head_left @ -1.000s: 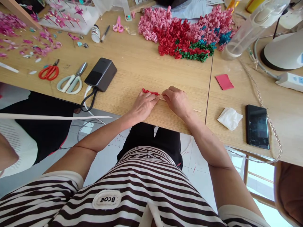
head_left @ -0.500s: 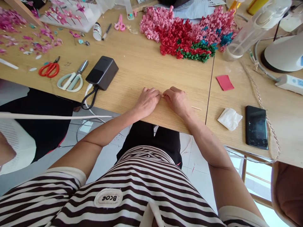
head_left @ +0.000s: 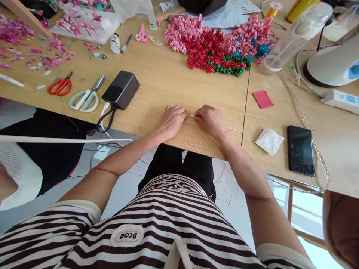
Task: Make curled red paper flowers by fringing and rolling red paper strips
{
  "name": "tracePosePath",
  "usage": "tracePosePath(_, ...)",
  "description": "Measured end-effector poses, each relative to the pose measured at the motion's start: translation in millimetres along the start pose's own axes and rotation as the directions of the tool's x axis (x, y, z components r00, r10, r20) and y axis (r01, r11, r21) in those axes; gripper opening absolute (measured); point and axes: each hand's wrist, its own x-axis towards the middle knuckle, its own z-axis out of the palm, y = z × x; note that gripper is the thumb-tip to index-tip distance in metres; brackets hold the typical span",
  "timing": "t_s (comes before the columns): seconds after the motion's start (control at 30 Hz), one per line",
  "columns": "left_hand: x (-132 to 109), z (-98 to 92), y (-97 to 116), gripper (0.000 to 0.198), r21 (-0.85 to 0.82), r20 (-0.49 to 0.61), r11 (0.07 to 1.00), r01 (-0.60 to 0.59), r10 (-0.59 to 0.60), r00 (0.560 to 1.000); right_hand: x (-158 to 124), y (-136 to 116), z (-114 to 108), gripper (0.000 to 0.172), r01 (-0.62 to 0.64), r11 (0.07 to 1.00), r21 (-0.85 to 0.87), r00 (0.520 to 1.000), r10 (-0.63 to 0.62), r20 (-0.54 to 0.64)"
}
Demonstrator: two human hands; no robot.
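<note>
The left hand point(head_left: 171, 121) and the right hand point(head_left: 211, 120) rest side by side near the front edge of the wooden tabletop point(head_left: 157, 91), with a thin wooden stick point(head_left: 191, 116) lying across the short gap between them. The right grip is pressed together on the stick, curled fingers point(head_left: 209, 110) hiding its middle, and its far tip pokes out just past that hand. The left grip is also curled inward, with its fingertips point(head_left: 183, 111) at the stick's near end, but I cannot tell whether they pinch it or only touch it.

Just ahead of the grip lies a heap of curled paper point(head_left: 213, 48) in pink, red, green and teal. Ahead and to the left of the grip sit a black power bank point(head_left: 120, 89) with its looped cable point(head_left: 106, 119), cream-handled scissors point(head_left: 84, 99) and red-handled scissors point(head_left: 59, 86). Farther left are scattered magenta paper petals point(head_left: 36, 52). To the right of the grip, across a seam in the tabletop, are a red paper square point(head_left: 263, 99), a crumpled white tissue point(head_left: 269, 141), a black smartphone point(head_left: 301, 150) and a braided cord point(head_left: 307, 127). Ahead and to the right stands a clear plastic bottle point(head_left: 294, 37).
</note>
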Motion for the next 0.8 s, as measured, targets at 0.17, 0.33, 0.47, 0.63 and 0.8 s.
tracePosePath(0.17,-2,-3.1,-11,0.033,-0.106,-0.173,0.993,0.052,-0.07,0.982,1,0,2,0.026,-0.011,1.0,0.0,1.0,0.011,0.001)
tracePosePath(0.33,3,4.6,-18,0.022,-0.225,-0.105,0.974,0.007,-0.032,0.994,1,-1,2,0.026,-0.007,1.0,-0.018,1.0,0.007,0.0)
tracePosePath(0.47,3,3.7,-18,0.02,-0.274,-0.093,0.962,0.014,-0.041,0.995,1,-2,2,0.027,-0.018,0.999,-0.043,1.0,0.018,0.001)
tracePosePath(0.63,4,1.1,-12,0.016,-0.26,-0.074,0.964,0.057,-0.079,0.994,1,-5,5,0.028,-0.01,0.998,-0.059,1.0,0.01,-0.003)
tracePosePath(0.8,7,2.7,-6,0.02,-0.239,-0.057,0.967,0.09,-0.106,0.993,1,-2,-1,0.029,-0.007,0.997,-0.071,0.999,0.009,0.037)
